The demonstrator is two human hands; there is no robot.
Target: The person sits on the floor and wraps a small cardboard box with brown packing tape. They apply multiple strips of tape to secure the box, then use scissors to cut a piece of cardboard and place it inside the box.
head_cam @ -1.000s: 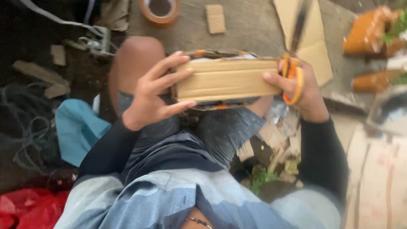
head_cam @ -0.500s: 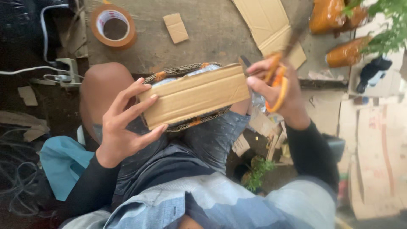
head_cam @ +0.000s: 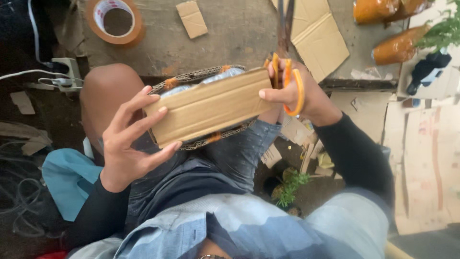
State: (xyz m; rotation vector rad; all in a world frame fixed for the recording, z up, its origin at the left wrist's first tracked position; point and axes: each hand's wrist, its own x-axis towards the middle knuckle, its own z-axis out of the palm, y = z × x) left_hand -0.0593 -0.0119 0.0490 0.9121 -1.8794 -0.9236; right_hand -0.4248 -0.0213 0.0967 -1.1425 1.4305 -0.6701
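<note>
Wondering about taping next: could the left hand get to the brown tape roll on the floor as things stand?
Probably not at once. The left hand grips the cardboard piece, and the raised bare knee lies between it and the tape roll. It would have to let go and reach over the knee.

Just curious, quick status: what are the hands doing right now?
Left hand grips cardboard bundle at one end. Right hand steadies the other end, orange-handled scissors looped on its fingers. Nothing in the way.

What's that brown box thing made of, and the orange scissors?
The box looks like plain matte cardboard: wavy corrugated edges show along its rim. The scissors seem to have glossy orange plastic handles and dark, probably metal blades, though the blades are blurred.
</note>
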